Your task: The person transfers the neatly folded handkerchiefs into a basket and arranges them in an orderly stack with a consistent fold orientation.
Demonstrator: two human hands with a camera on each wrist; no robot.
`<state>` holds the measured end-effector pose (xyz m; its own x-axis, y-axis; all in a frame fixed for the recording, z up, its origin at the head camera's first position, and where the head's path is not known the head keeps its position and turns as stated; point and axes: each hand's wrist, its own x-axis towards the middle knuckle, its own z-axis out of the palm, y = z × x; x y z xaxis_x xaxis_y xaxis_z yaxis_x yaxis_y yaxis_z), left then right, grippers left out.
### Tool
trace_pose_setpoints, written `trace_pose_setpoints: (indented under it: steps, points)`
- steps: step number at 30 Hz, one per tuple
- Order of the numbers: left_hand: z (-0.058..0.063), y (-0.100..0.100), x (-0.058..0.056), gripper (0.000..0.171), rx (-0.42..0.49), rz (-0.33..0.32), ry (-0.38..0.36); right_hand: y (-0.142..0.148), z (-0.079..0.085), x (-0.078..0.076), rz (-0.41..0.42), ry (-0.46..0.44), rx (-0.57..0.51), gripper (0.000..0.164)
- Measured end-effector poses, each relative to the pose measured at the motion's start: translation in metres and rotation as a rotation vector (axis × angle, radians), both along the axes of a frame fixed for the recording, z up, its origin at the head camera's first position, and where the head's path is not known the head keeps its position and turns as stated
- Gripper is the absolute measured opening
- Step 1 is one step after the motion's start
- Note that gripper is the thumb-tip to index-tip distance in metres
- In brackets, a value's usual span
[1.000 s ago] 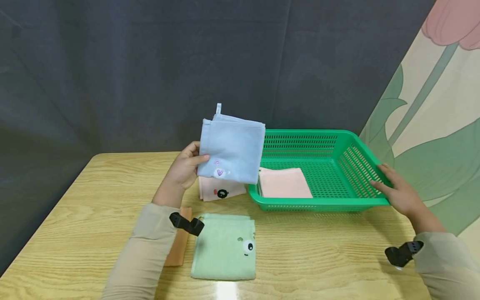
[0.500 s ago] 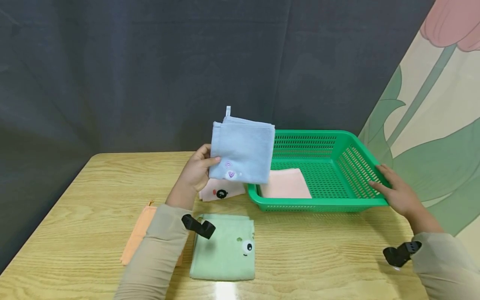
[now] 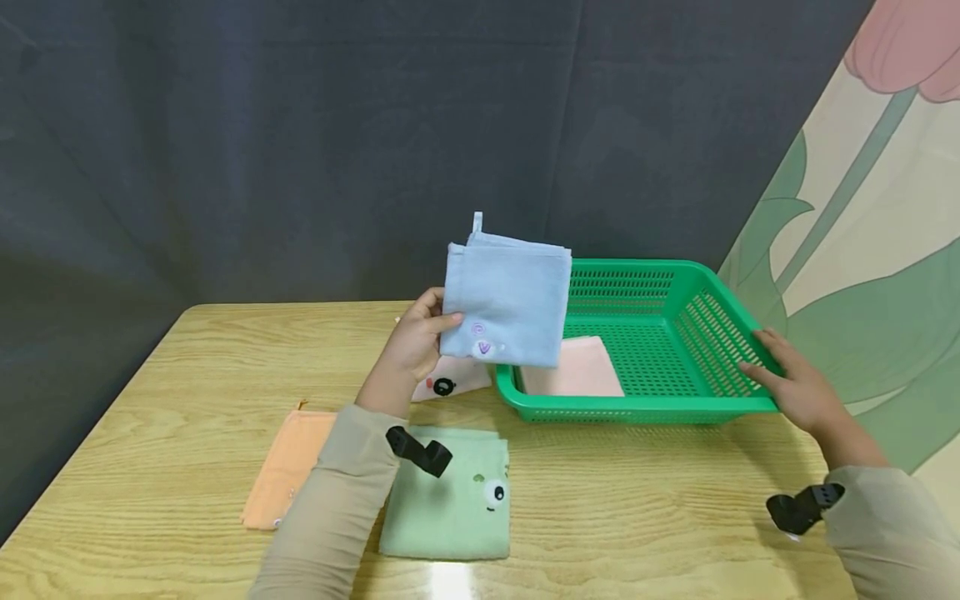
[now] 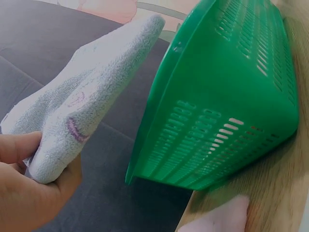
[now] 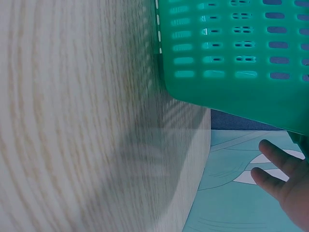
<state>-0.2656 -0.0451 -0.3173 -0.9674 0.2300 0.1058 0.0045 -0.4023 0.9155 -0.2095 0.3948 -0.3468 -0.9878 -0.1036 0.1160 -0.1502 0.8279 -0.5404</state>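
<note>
My left hand [image 3: 412, 343] pinches a folded light-blue hand towel [image 3: 510, 300] by its left edge, thumb in front and fingers behind. The towel hangs upright above the table, with a loop on top and purple stitching low down. It overlaps the left end of a green plastic basket [image 3: 637, 406] in the head view; in the left wrist view the towel [image 4: 91, 87] is beside the basket's rim. My right hand [image 3: 802, 387] holds the basket's right rim, its thumb over the edge; two fingers [image 5: 277, 157] show outside the wall in the right wrist view.
A folded pink towel [image 3: 581, 367] lies inside the basket at the left. On the wooden table [image 3: 637, 508] are a green towel [image 3: 450, 517], an orange towel [image 3: 288, 467] partly under the left sleeve, and another pink towel [image 3: 465, 379] partly hidden. A dark curtain [image 3: 337, 150] hangs behind.
My left hand has carried the blue towel to the right, further over the basket's left end. More of the orange towel shows now. The right hand and the basket have stayed put.
</note>
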Motion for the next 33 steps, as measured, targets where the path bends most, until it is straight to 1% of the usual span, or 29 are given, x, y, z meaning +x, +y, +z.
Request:
trace_pose_setpoints:
  steps: [5,9,12,17,20,28,33]
  points:
    - [-0.002,0.008,-0.001,0.025,0.03,-0.018,-0.024,0.001,-0.002,0.001,-0.004,-0.001,-0.005,0.06]
    - [-0.003,0.014,0.0,0.024,0.028,-0.041,-0.02,0.002,-0.004,0.001,-0.004,0.0,-0.016,0.06]
    - [-0.003,0.019,0.0,0.023,0.023,-0.044,-0.022,0.002,-0.005,0.002,-0.005,0.001,-0.017,0.06]
    - [-0.006,0.028,0.0,0.02,0.016,-0.03,-0.052,0.003,-0.007,0.002,-0.004,0.003,-0.018,0.06]
    - [-0.006,0.033,0.001,0.02,0.012,-0.027,-0.058,0.003,-0.007,0.002,-0.001,0.005,-0.019,0.06]
    - [-0.007,0.045,0.001,0.019,0.0,0.006,-0.044,0.003,-0.004,0.0,0.002,-0.01,-0.028,0.061]
    - [-0.009,0.05,0.0,0.018,-0.005,0.022,-0.029,0.002,-0.002,-0.002,0.007,0.001,-0.02,0.061]
